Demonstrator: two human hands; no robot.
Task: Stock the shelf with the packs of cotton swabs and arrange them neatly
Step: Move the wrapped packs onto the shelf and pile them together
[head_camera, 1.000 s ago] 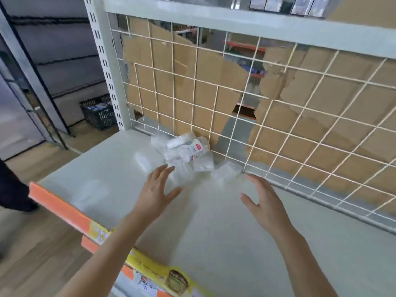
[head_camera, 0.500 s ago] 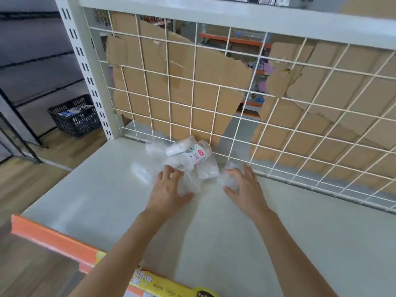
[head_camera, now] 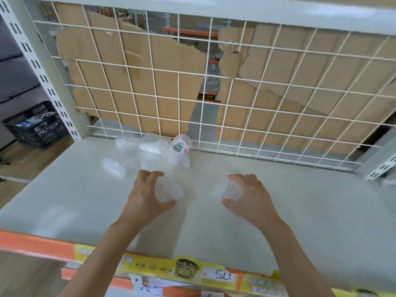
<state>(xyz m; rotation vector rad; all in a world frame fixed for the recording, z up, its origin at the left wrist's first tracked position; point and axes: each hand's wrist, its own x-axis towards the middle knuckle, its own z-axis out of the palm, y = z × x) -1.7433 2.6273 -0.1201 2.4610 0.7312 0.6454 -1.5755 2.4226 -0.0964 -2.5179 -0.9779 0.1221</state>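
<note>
Hands are working apart on the shelf [head_camera: 300,215]: the left hand [head_camera: 145,198] is curling round one clear pack [head_camera: 170,190] of cotton swabs, the right hand [head_camera: 252,200] is gripping a second pack [head_camera: 232,190]. Just behind them, a heap of packs [head_camera: 150,151] is lying against the wire grid [head_camera: 235,106].

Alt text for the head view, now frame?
The left hand grips one clear plastic swab pack and the right hand grips another clear pack, over a pale grey shelf board. A loose pile of clear packs lies behind them near the white wire-mesh back.
</note>
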